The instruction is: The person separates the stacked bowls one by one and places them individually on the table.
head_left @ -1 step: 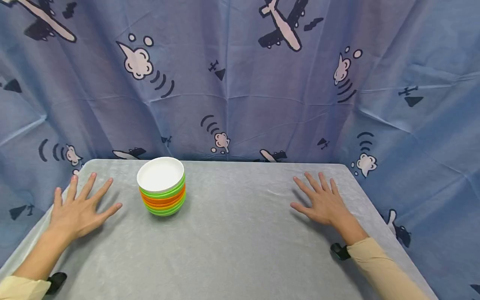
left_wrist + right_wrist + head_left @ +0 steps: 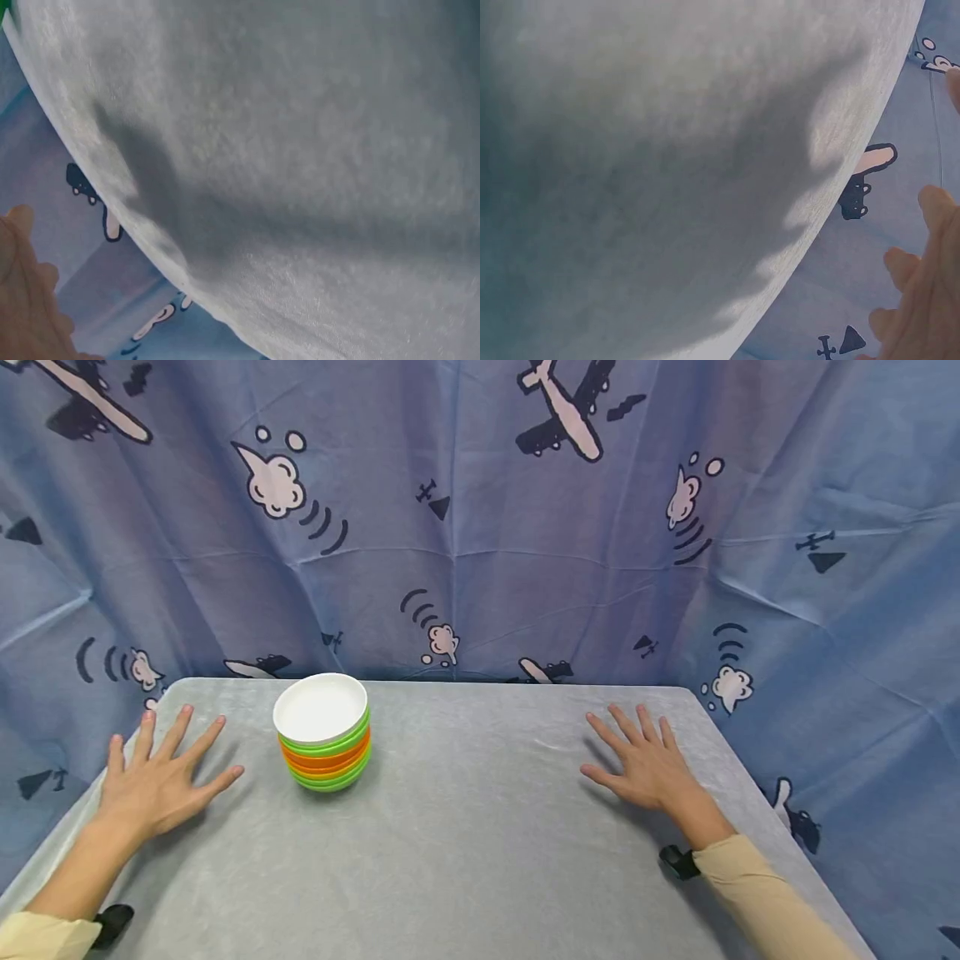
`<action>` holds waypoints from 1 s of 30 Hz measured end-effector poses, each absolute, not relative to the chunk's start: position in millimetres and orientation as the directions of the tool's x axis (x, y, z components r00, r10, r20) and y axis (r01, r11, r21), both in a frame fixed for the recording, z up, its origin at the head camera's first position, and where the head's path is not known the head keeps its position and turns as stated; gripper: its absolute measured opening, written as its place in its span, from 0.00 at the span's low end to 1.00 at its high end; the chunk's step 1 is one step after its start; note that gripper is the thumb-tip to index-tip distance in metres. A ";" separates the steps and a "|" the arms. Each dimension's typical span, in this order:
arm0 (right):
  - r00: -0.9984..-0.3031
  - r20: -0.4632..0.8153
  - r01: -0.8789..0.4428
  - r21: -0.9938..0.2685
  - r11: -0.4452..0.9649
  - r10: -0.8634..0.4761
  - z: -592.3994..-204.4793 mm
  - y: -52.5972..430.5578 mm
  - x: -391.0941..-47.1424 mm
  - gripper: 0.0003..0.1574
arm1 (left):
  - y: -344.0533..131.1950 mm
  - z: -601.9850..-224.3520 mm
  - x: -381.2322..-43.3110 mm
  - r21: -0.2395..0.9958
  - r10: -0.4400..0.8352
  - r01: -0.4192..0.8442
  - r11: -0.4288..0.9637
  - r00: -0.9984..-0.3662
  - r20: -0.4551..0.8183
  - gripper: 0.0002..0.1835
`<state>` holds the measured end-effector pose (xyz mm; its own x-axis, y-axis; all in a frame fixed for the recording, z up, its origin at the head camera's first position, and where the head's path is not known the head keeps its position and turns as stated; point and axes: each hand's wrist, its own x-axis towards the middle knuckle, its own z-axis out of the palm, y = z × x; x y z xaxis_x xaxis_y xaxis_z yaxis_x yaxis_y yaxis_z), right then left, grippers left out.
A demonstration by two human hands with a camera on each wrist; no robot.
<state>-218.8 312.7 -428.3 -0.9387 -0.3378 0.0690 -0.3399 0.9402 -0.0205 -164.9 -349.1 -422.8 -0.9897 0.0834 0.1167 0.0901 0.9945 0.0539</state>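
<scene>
A stack of nested bowls (image 2: pixel 322 727) stands upright on the left part of the table, a white one on top with green and orange rims below. Left of it, my left hand (image 2: pixel 153 789) hovers palm down over the table with its fingers spread, the thumb pointing toward the bowls but apart from them. My right hand (image 2: pixel 651 770) is held the same way over the right side, far from the stack, fingers spread and holding nothing. Both hands cast shadows on the tabletop. In the wrist views only parts of the left hand (image 2: pixel 26 292) and right hand (image 2: pixel 930 277) show.
A grey cloth-like surface covers the table (image 2: pixel 465 827), whose far corners are rounded. Right behind its back edge hangs a blue curtain (image 2: pixel 495 518) printed with planes and clouds, which also runs along both sides. Each wrist wears a dark strapped device (image 2: pixel 680 862).
</scene>
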 end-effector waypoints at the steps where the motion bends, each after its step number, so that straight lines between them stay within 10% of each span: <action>1: -0.939 0.068 -0.341 -0.025 0.940 -0.338 -427.8 312.8 -218.9 0.57 | -348.7 -423.1 -164.9 0.057 0.084 0.091 0.994 -0.990 0.116 0.48; 10: -0.914 0.153 -0.405 -0.317 0.858 -0.375 -414.1 319.0 -225.4 0.50 | -346.1 -416.1 -172.7 0.362 0.167 0.224 0.905 -0.969 0.182 0.40; 18: -0.905 0.270 -0.416 -0.728 0.545 -0.330 -414.7 308.2 -236.0 0.22 | -341.1 -408.2 -168.9 0.760 0.213 0.298 0.578 -0.954 0.212 0.27; 30: -0.869 0.335 -0.444 -0.853 0.275 -0.365 -416.7 279.5 -250.1 0.19 | -314.6 -401.8 -174.4 0.922 0.292 0.268 0.280 -0.939 0.184 0.35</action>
<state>-250.1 279.5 -416.7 -0.8689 -0.3646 0.3348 -0.4441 0.2750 -0.8527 -174.4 -314.6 -401.8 -0.9385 0.2919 0.1844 0.2682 0.2798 0.9218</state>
